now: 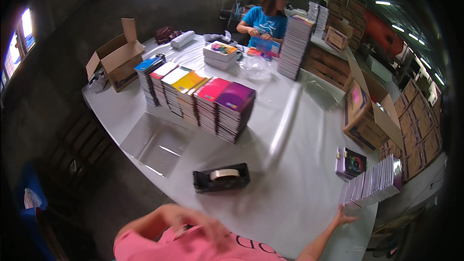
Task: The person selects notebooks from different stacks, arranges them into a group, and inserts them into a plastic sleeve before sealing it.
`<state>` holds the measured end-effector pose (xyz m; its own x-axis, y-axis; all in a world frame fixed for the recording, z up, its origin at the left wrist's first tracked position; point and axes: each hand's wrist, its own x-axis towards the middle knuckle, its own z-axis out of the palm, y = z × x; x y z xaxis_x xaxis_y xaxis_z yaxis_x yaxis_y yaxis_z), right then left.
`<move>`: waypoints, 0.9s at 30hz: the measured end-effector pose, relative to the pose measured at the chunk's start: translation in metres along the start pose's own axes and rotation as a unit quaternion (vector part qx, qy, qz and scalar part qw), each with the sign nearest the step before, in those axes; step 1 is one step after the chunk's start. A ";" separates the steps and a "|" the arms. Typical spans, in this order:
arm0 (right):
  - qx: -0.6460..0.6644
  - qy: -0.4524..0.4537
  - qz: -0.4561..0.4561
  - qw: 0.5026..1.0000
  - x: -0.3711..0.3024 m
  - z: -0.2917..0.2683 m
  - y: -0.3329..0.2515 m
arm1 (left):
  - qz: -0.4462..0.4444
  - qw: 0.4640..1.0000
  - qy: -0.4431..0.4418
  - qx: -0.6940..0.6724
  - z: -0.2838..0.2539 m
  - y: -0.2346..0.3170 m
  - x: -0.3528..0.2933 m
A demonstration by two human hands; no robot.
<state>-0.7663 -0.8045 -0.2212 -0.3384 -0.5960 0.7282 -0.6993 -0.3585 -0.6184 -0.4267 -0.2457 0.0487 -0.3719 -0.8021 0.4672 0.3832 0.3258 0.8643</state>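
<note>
My right hand [342, 217] reaches to the table's right edge, its fingers spread against the near end of a row of spiral notebooks [369, 183] stood on edge. My left hand [208, 227] is bent in front of my chest over the pink shirt; motion smears its fingers, and nothing shows in it. Ahead of it on the table sits a black tape dispenser [221, 178] with a roll of pale tape. Just beyond the notebook row lies a small pile of dark-covered notebooks [350, 163].
Tall notebook stacks with purple [235, 97], red, yellow and blue covers stand left of centre, beside a clear plastic sheet [159, 145]. Open cartons [123, 63] flank the table. Across it, a person in blue [266, 21] handles a blue notebook near another tall stack [294, 46].
</note>
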 end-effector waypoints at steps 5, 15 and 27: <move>0.004 0.078 0.148 0.986 -0.053 -0.122 -0.154 | 0.143 0.967 0.037 0.206 0.048 0.087 -0.072; 0.281 -0.005 -0.078 0.957 -0.221 -0.232 -0.531 | 0.201 0.945 0.002 0.258 0.068 0.209 -0.346; 0.284 -0.175 -0.177 0.926 -0.399 -0.235 -0.780 | 0.283 0.923 0.063 0.254 0.037 0.326 -0.528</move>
<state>-0.2341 -0.1182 0.0402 0.1434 -0.5291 0.8364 -0.2499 -0.8371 -0.4867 -0.1364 0.3022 0.0906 -0.1203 -0.4736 0.8725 0.0271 0.8769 0.4798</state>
